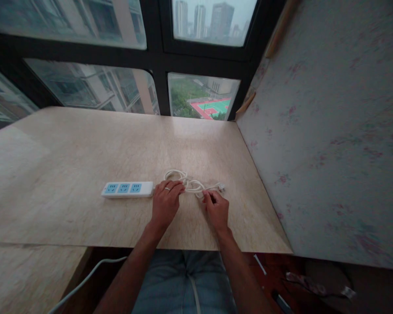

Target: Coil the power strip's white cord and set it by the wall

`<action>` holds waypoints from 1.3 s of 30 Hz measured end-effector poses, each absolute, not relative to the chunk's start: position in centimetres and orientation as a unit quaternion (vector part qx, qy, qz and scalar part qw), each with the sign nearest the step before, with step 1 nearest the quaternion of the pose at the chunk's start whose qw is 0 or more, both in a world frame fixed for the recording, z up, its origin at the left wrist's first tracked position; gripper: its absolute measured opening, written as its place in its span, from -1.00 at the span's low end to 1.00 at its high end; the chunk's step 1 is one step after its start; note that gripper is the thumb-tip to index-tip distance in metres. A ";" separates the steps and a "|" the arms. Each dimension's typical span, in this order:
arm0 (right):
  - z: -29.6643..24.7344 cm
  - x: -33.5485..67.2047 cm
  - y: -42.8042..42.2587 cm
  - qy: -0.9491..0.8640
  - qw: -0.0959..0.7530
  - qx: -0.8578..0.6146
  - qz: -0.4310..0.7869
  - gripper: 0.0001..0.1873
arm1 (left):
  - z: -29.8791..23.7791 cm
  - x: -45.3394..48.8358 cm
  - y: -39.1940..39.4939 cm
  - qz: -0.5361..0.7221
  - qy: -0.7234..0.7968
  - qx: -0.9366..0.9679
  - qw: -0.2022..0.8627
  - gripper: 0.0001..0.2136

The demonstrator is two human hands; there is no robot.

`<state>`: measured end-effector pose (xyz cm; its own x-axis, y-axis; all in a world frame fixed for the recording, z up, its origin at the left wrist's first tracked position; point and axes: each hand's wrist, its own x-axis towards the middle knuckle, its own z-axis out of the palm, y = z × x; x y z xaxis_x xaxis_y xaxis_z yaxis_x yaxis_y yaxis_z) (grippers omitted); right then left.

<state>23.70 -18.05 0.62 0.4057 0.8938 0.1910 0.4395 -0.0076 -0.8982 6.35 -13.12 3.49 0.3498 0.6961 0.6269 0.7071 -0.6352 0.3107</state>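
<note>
On the pale table (85, 148), a white power strip (127, 189) lies at nine o'clock from the left hand (165, 201). That hand's fingers rest curled on the coiled white cord (190, 183). At three o'clock, the right hand (216, 209) pinches the cord near its plug (221, 188).

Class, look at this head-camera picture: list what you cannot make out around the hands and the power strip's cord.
- Head view: cord bundle under the left hand, hidden by its fingers.
- Plug: too small to count its prongs.
- Right hand fingertips: grip on the cord unclear.
- Power strip: any markings too small to read.
- Floor items at lower right: dark, blurred.
</note>
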 end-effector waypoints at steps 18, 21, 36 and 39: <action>0.8 23.7 -18.3 -0.505 0.512 -0.647 0.254 -0.61 | 4.7 8.7 -14.0 -0.270 -0.386 -0.878 0.084 -0.91; 0.8 23.8 -18.3 -0.498 0.516 -0.648 0.258 -0.59 | 4.6 7.6 -14.2 -0.300 -0.385 -0.868 0.094 -0.87; 0.5 23.8 -18.2 -0.487 0.515 -0.645 0.286 -0.61 | 4.1 4.7 -16.6 -0.314 -0.460 -0.830 0.027 -0.82; 0.5 23.9 -18.2 -0.499 0.507 -0.646 0.277 -0.62 | 4.8 7.1 -17.0 -0.261 -0.451 -0.853 0.021 -0.80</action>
<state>23.95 -18.25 0.51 0.3480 0.9255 0.1492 0.3648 0.0129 -0.9310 7.12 -17.05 4.78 0.4571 0.7581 0.4650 0.7805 -0.5927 0.1990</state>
